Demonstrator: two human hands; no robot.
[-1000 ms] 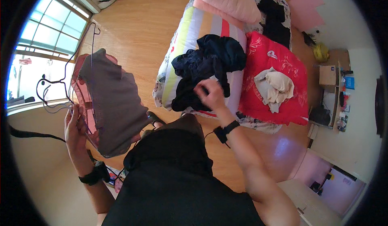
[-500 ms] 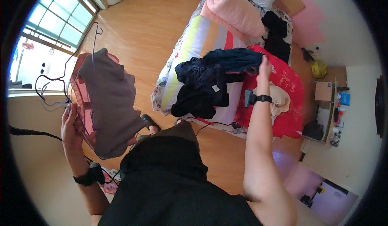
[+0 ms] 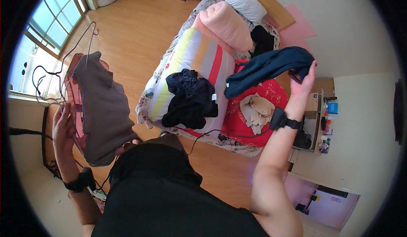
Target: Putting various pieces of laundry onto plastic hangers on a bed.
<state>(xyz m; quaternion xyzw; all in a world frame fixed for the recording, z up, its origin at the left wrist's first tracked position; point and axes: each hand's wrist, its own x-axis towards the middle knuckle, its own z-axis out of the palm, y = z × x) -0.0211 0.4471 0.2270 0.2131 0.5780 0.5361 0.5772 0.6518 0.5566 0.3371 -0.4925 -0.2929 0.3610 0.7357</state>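
At the left, my left hand (image 3: 62, 129) is closed round a bunch of wire hangers (image 3: 53, 72). A grey garment (image 3: 104, 110) and a pinkish-red garment (image 3: 76, 93) hang from them. Out to the right, my right hand (image 3: 303, 82) grips one end of a dark navy garment (image 3: 269, 67), raised over the bed; its other end droops toward the left and shows a small white tag. A separate pile of black and navy clothes (image 3: 190, 99) lies on the striped part of the bedding. The exact type of these garments cannot be made out.
A beige cloth (image 3: 256, 111) rests on a red blanket (image 3: 237, 124) at the bed's right side. A rolled pink quilt (image 3: 224, 25) and a white pillow (image 3: 246, 4) are farther back. Shelves (image 3: 316, 127) stand by the right wall; a thin black cable (image 3: 197, 141) crosses near the bed.
My right hand has lifted the navy garment off the pile and carried it to the right. My left hand still holds the hangers. The whole view has shifted somewhat.
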